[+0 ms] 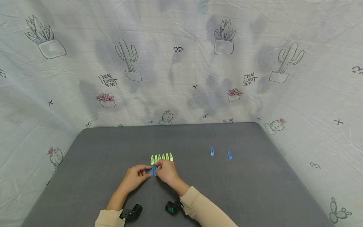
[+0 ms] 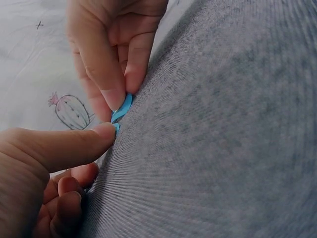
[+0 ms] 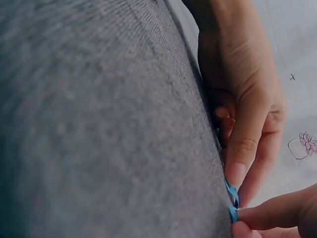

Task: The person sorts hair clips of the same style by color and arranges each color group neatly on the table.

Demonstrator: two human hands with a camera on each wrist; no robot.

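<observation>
My left hand (image 1: pixel 134 178) is at the table's middle, its thumb and index finger pinching a blue snap hair clip (image 1: pixel 151 171) at its ends. Right beside it, my right hand (image 1: pixel 167 171) pinches another blue hair clip (image 1: pixel 155 170) close to the cloth. In the left wrist view the right hand's clip (image 2: pixel 123 107) lies tilted, almost touching the one (image 2: pixel 117 128) under the left thumb. The right wrist view shows both blue clips (image 3: pixel 233 213) low, between the fingertips. Just beyond the hands, several yellow-green hair clips (image 1: pixel 159 157) lie in a row, partly covered by the right hand.
Two loose blue hair clips, one nearer the middle (image 1: pixel 212 151) and one farther right (image 1: pixel 229 154), lie apart on the grey table (image 1: pixel 113 145). A white cactus-print cloth (image 1: pixel 181 69) hangs around its back and sides. Dark devices (image 1: pixel 131 212) sit at both wrists.
</observation>
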